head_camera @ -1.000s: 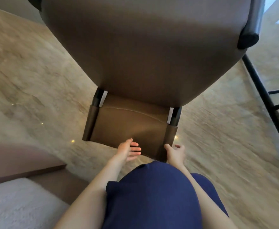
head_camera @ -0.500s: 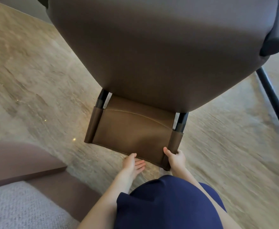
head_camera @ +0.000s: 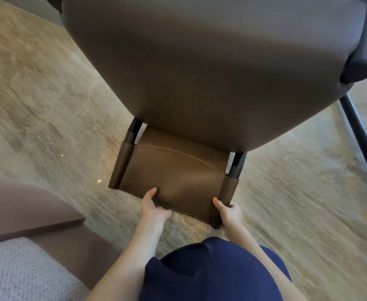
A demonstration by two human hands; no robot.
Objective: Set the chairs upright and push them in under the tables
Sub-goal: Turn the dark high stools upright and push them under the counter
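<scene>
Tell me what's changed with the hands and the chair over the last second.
The left hand, held open just short of the chair's backrest a second ago, now grips its near edge, thumb on top. The right hand has kept its grip on the backrest's right corner. The chair stays tipped, its seat underside facing the camera, and fills more of the view.

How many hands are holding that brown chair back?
2. The left hand grips the backrest at its lower edge near the middle; the right hand grips its right corner.
</scene>
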